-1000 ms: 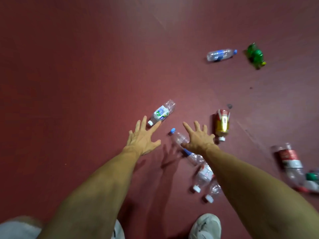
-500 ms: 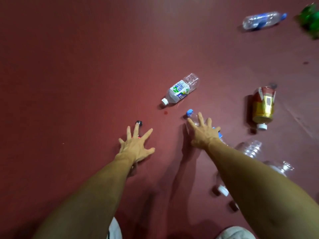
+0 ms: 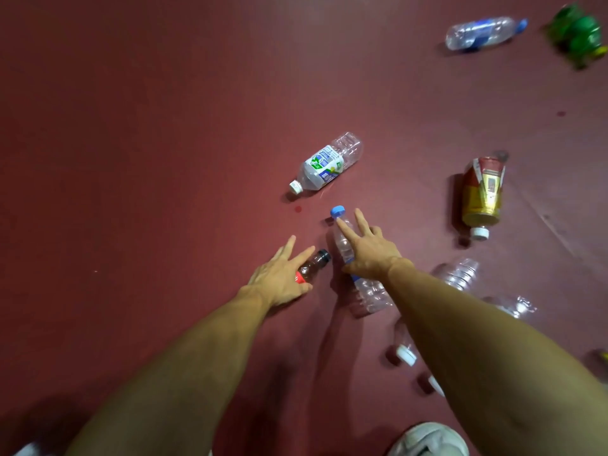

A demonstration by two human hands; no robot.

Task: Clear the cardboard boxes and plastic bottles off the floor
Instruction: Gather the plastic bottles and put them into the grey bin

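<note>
Dark red floor (image 3: pixel 164 126) fills the frame; at centre, left hand (image 3: pixel 279 278) spreads wide over a small dark bottle (image 3: pixel 316 264); right hand (image 3: pixel 371 250), fingers straight, covers a clear blue-capped bottle (image 3: pixel 368 297)

Left hand (image 3: pixel 279 278) and right hand (image 3: pixel 370 250) bare, forearms bare to the frame edge. White sneaker (image 3: pixel 427 439), stitched panels, at bottom edge. Pale fabric sliver (image 3: pixel 24 450) bottom-left, too blurred to identify.

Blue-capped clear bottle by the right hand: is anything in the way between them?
Nothing visible stands between them. The right hand is spread directly over the blue-capped clear bottle, fingers above its neck. The small dark bottle lies beside it, partly under the left hand, not between them.
</note>
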